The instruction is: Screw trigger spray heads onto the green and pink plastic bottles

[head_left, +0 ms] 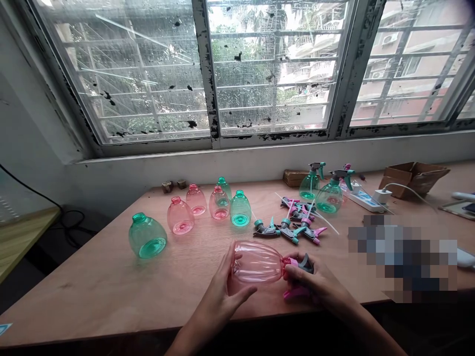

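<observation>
— What sort of place?
— Small assembly workroom. Plywood tabletop [111, 277] under a grimy barred window [274, 69], lined with empty spray bottles [240, 209], loose trigger heads [287, 228], finished sprayers [329, 194], a cardboard box [413, 177], a power strip [365, 200].

The held bottle [256, 262] is clear pink with a pink-and-grey sprayer [300, 277]. Loose bottles are pink [180, 216] or teal [147, 236]. The worktop [111, 287] is light brown wood.

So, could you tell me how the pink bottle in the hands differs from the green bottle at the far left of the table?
The pink bottle lies sideways, held by the left hand and right hand, a trigger head at its neck; the green bottle stands upright, untouched, neck bare. Both are translucent and rounded.
</observation>
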Demonstrator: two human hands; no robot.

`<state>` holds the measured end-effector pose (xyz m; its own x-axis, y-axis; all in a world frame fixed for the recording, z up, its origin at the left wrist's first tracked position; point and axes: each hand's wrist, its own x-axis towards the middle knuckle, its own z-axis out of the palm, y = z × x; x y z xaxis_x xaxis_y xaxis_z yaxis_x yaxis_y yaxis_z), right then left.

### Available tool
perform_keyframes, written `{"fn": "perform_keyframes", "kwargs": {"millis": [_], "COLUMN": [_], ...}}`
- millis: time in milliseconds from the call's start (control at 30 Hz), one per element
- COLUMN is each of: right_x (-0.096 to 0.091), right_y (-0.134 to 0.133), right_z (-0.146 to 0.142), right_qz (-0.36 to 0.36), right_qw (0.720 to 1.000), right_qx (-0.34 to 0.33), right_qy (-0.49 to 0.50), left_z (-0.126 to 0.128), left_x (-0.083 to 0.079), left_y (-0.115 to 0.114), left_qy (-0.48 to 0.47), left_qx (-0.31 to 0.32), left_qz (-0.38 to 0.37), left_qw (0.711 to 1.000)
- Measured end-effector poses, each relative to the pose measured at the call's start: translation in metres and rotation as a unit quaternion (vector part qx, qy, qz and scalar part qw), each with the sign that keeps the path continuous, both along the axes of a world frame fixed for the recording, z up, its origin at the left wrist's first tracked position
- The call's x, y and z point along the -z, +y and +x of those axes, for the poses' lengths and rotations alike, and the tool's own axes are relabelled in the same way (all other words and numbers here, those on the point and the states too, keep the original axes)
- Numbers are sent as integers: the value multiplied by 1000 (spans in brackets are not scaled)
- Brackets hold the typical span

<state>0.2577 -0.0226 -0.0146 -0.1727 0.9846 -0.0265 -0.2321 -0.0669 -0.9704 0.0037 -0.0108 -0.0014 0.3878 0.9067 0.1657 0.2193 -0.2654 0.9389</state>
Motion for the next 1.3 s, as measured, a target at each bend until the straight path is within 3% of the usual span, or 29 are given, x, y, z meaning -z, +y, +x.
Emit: {"fn": "perform_keyframes", "kwargs": {"millis": [300, 567, 767, 967, 1300], "right_x": [-1, -1, -1, -2, 0], "right_y": [-1, 0, 0, 0, 0], "right_z": [-1, 1, 0, 0, -1], "right_qz": [10, 18, 21, 19, 6], "right_qw": [1000, 1000, 999, 1000, 1000], "right_qx": [0, -5, -4, 3, 11], "right_qy": [-22, -16, -28, -24, -26], "left_z": [-1, 0, 0, 0, 0], "left_x": [1, 2, 2, 2, 0], "left_y": [0, 0, 0, -1, -1], "left_qy": [-23, -14, -31, -18, -32], "left_qx": [11, -1, 25, 15, 12], "left_qz": [-32, 20, -36, 0, -32], "left_qw": [999, 1000, 999, 1000, 999]}}
